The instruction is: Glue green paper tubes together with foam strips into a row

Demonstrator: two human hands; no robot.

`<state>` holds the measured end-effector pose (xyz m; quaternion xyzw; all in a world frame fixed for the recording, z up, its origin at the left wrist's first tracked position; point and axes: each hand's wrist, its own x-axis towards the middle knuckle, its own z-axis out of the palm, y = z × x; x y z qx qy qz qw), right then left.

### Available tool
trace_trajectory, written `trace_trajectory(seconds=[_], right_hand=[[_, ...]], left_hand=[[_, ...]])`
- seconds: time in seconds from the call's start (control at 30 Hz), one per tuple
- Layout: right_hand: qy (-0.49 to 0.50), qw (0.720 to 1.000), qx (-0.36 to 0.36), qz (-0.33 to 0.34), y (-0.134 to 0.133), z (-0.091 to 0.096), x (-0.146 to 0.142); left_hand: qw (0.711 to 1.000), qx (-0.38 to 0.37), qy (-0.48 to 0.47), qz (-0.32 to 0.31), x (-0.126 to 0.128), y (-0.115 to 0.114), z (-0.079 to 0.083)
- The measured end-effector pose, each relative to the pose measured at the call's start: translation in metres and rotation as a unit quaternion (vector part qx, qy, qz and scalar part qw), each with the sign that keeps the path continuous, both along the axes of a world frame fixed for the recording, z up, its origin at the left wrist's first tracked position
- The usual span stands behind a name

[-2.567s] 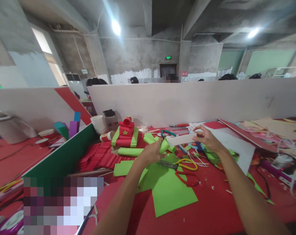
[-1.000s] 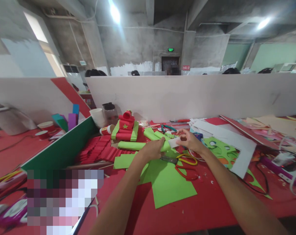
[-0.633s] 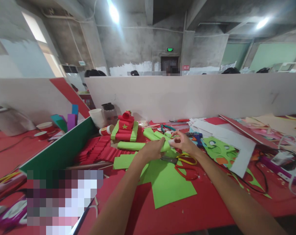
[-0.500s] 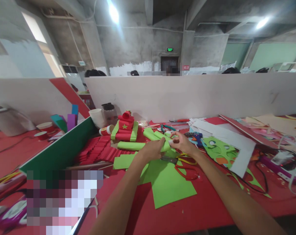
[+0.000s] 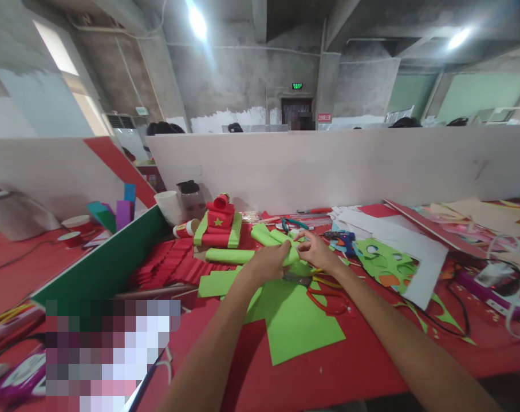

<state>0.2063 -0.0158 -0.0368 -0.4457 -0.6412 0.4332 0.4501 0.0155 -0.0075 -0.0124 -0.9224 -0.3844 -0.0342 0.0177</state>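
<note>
My left hand is closed around a rolled piece of light green paper. At the roll's right end, the thumb and fingers of my right hand pinch together on its edge; the fingertips partly hide the spot. More green paper rolls lie to the left and just beyond my hands. Below them a flat green sheet is spread on the table. Scissors with red handles rest on that sheet, beside a yellow-handled tool partly under my right wrist.
A red and green paper model with a star stands back left, near folded red paper. A blue glue gun and cut green scrap lie right. A green board stands left; a white partition closes the back.
My right hand has shifted slightly left and in against the roll's end; a whitish bit seen at its fingertips before is now hidden. My left hand keeps its hold.
</note>
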Motion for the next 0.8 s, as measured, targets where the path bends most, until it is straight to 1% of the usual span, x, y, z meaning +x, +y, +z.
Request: trace_trajectory(seconds=[0.23, 0.43, 0.53, 0.63, 0.8], right_hand=[[-0.005, 1.0, 0.006, 0.005, 0.002, 0.004, 0.011], [-0.016, 1.0, 0.007, 0.001, 0.005, 0.0, 0.012], [-0.011, 1.0, 0.01, -0.004, 0.005, 0.0, 0.011], [0.003, 0.999, 0.008, -0.032, 0.006, 0.003, 0.015], [0.057, 0.991, 0.018, -0.117, 0.011, 0.011, 0.034]], left_hand=[[1.0, 0.005, 0.005, 0.006, 0.001, -0.002, 0.002], [1.0, -0.003, 0.013, 0.01, 0.001, -0.003, 0.002], [1.0, -0.01, -0.007, 0.008, 0.0, -0.002, 0.003], [0.999, -0.006, -0.051, 0.01, -0.002, -0.001, 0.006], [0.995, 0.016, -0.087, 0.038, -0.009, 0.004, 0.014]])
